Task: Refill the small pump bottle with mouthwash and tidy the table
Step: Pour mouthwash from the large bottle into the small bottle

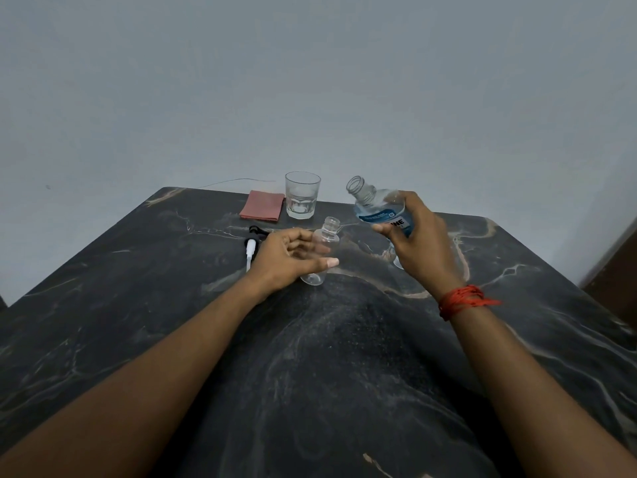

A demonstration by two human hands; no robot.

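Observation:
A small clear bottle (325, 243) stands upright on the dark marble table (172, 305), its neck open and no pump on it. My left hand (287, 258) curls around its left side, fingers loosely wrapped on its body. My right hand (417, 241) holds the uncapped mouthwash bottle (377, 208) in the air, tilted with its open mouth toward the upper left, above and to the right of the small bottle. Blue liquid shows in its lower part. The pump head (251, 246) with its white tube lies on the table left of my left hand.
A clear drinking glass (302, 199) stands at the table's far edge, with a folded pink cloth (262, 210) to its left. A small black piece (255, 230) lies by the pump. A clear object shows on the table below my right hand (397, 262). A thin wire runs along the wall.

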